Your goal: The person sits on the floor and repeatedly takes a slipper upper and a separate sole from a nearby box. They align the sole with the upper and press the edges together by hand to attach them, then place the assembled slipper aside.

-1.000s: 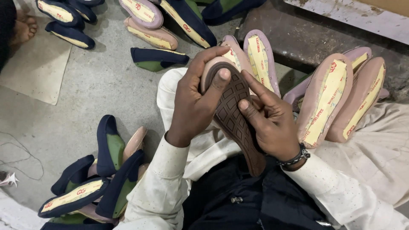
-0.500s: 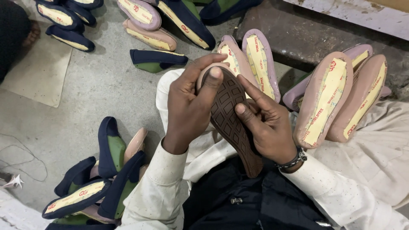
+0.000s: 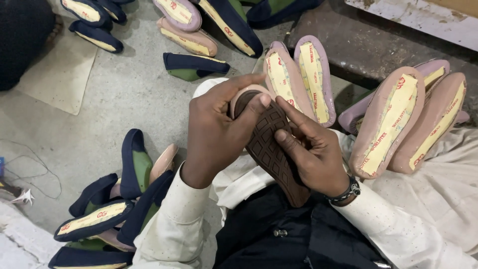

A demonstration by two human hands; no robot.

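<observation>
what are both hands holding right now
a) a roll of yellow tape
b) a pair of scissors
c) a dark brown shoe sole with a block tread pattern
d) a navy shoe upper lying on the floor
c: the left hand and right hand both grip a dark brown sole with its block tread facing up, over the lap.

shoe upper [image 3: 239, 97] mostly hidden behind sole [image 3: 271, 149], btm-left shoes [image 3: 89, 259] cut off by edge
</observation>
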